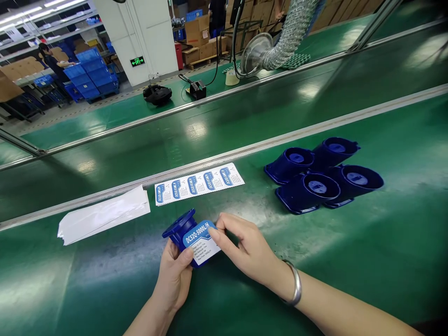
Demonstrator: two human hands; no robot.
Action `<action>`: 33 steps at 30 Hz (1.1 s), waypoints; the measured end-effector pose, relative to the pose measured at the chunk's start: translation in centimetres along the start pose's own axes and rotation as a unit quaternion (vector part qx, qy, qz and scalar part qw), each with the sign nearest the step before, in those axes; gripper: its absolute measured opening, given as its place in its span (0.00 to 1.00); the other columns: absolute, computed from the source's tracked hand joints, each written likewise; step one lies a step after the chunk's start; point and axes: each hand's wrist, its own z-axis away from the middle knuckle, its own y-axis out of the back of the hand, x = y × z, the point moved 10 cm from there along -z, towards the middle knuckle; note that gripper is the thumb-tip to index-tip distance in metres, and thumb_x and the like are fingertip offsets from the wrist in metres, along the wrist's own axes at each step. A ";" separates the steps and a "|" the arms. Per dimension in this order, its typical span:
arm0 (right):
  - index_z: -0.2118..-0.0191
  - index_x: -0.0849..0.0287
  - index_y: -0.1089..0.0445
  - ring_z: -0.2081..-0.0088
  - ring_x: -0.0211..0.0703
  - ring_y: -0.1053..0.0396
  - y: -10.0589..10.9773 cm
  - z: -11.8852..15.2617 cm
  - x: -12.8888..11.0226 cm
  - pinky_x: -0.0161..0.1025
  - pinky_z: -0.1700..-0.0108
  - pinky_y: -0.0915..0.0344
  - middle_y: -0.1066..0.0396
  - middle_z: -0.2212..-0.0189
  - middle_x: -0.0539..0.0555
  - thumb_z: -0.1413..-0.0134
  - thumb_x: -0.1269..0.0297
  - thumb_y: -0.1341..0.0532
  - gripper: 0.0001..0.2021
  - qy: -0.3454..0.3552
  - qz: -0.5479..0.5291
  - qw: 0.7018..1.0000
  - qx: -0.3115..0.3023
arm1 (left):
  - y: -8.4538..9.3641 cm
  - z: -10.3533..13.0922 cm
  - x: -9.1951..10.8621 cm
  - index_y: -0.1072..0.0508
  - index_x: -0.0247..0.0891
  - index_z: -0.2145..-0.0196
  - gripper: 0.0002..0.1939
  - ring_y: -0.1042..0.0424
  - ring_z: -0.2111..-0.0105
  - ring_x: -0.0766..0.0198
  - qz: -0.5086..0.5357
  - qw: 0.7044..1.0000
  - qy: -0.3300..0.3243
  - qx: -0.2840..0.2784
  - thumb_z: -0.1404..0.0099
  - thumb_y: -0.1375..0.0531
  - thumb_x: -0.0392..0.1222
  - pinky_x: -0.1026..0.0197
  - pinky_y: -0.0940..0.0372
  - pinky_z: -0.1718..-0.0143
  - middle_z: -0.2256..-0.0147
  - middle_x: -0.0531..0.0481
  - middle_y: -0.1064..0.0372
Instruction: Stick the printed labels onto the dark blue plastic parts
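Note:
My left hand [177, 270] is closed around a dark blue plastic housing [180, 224] with a flanged end, its thumb pressing on a label's lower left. That blue and white label [203, 245], printed DC52Q-5000L/H, lies across the housing's side. Pinched at the label's upper right edge are the thumb and fingers of my right hand [241, 242], which wears a silver bangle. Whether the label's right part touches the housing cannot be seen. Beyond my hands, a sheet of similar labels [199, 184] rests on the green surface, with white backing strips [105, 214] to its left.
Several blue housings [322, 186] stand grouped at the right. A metal rail [273, 144] crosses behind the sheets, with a lower green belt [196, 128] past it. Farther back are a duct hose [294, 37], a black device [157, 94] and a person [52, 60] beside blue bins.

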 end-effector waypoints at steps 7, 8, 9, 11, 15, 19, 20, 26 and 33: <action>0.71 0.55 0.45 0.72 0.43 0.43 -0.4 0.1 -1.3 0.41 0.68 0.47 0.43 0.75 0.49 0.25 0.67 0.48 0.17 0.063 0.024 0.998 -0.005 | 0.0 0.5 -0.1 0.29 0.44 0.41 0.38 0.24 0.49 0.45 0.014 1.000 0.023 0.001 0.49 0.24 0.44 0.46 0.31 0.44 0.54 0.43 0.21; 0.71 0.55 0.46 0.72 0.43 0.43 -0.6 0.1 -1.5 0.41 0.67 0.47 0.44 0.75 0.49 0.25 0.68 0.48 0.17 0.070 0.024 0.997 -0.006 | 0.2 0.6 -0.2 0.29 0.44 0.42 0.40 0.24 0.49 0.44 0.019 0.999 0.027 0.005 0.51 0.23 0.45 0.46 0.31 0.44 0.54 0.43 0.21; 0.71 0.55 0.46 0.72 0.43 0.44 -0.8 0.2 -1.6 0.41 0.67 0.47 0.44 0.75 0.49 0.25 0.68 0.49 0.17 0.076 0.022 0.997 -0.007 | 0.5 0.7 -0.4 0.28 0.43 0.42 0.41 0.23 0.50 0.44 0.025 0.999 0.028 0.012 0.53 0.23 0.45 0.46 0.31 0.45 0.55 0.43 0.20; 0.71 0.56 0.47 0.71 0.43 0.44 -1.2 0.2 -1.8 0.41 0.67 0.48 0.45 0.74 0.49 0.25 0.69 0.49 0.17 0.082 0.013 0.996 -0.013 | 1.1 0.8 -0.7 0.28 0.44 0.43 0.42 0.23 0.52 0.44 0.035 0.999 0.027 0.025 0.56 0.22 0.45 0.45 0.31 0.45 0.56 0.43 0.20; 0.71 0.56 0.48 0.71 0.42 0.45 -1.9 0.6 -1.6 0.41 0.66 0.47 0.46 0.74 0.48 0.25 0.69 0.49 0.17 0.072 -0.031 0.997 -0.013 | 1.9 1.0 -1.2 0.27 0.44 0.43 0.41 0.23 0.51 0.43 0.043 0.999 0.018 0.012 0.54 0.23 0.46 0.44 0.32 0.44 0.56 0.43 0.20; 0.68 0.55 0.45 0.69 0.43 0.43 -2.4 1.2 0.5 0.40 0.66 0.44 0.45 0.70 0.49 0.25 0.61 0.46 0.15 0.003 -0.105 0.994 0.017 | 1.2 0.9 -0.7 0.27 0.42 0.43 0.40 0.25 0.47 0.41 0.037 0.999 0.009 -0.030 0.53 0.23 0.48 0.43 0.34 0.42 0.55 0.41 0.20; 0.66 0.54 0.44 0.68 0.43 0.42 -2.6 1.4 1.5 0.40 0.65 0.42 0.44 0.69 0.49 0.26 0.58 0.45 0.14 -0.030 -0.127 0.991 0.026 | 1.0 0.9 -0.4 0.26 0.42 0.44 0.38 0.26 0.46 0.41 0.033 0.999 0.008 -0.036 0.52 0.23 0.48 0.44 0.35 0.42 0.55 0.41 0.21; 0.49 0.54 0.41 0.60 0.46 0.36 -2.0 1.3 5.6 0.43 0.56 0.35 0.39 0.61 0.52 0.29 0.45 0.43 0.18 -0.121 -0.179 0.971 0.100 | -1.4 0.5 0.6 0.22 0.38 0.50 0.24 0.25 0.49 0.47 0.055 0.993 0.033 -0.100 0.41 0.30 0.51 0.50 0.31 0.48 0.52 0.39 0.22; 0.39 0.52 0.37 0.40 0.53 0.38 -1.4 -0.1 4.0 0.50 0.37 0.41 0.37 0.40 0.58 0.28 0.41 0.46 0.24 -0.071 -0.243 0.967 0.014 | -5.0 1.9 -1.9 0.24 0.26 0.50 0.31 0.23 0.65 0.56 0.128 0.951 0.178 -0.220 0.31 0.45 0.59 0.61 0.32 0.69 0.59 0.32 0.24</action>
